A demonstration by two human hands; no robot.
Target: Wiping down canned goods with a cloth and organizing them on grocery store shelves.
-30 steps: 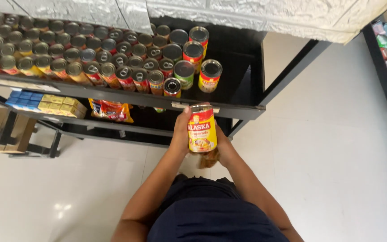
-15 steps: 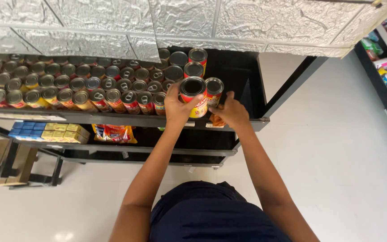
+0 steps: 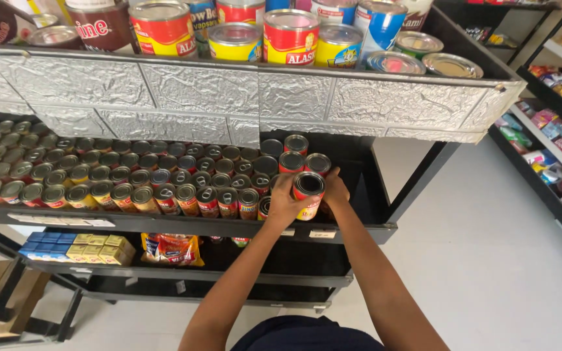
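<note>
Here both hands hold one red and yellow can (image 3: 308, 195) upright at the right end of the middle shelf (image 3: 183, 224). The left hand (image 3: 285, 201) wraps the can's left side, fingers curled around the label; the right hand (image 3: 335, 190) presses its right side, largely hidden behind the can. The can's base sits at or just above the shelf edge; contact cannot be told. Just left of it stand rows of similar cans (image 3: 118, 175), packed tight and running to the far left. Two more cans (image 3: 296, 144) stand just behind it. Right of the hands the shelf is bare and dark. Above, a silver embossed panel (image 3: 229, 97) fronts the top shelf, which carries bigger cans (image 3: 287, 36). Below, the lower shelf holds blue and yellow boxes (image 3: 76, 247) and a red packet (image 3: 172, 250).
</note>
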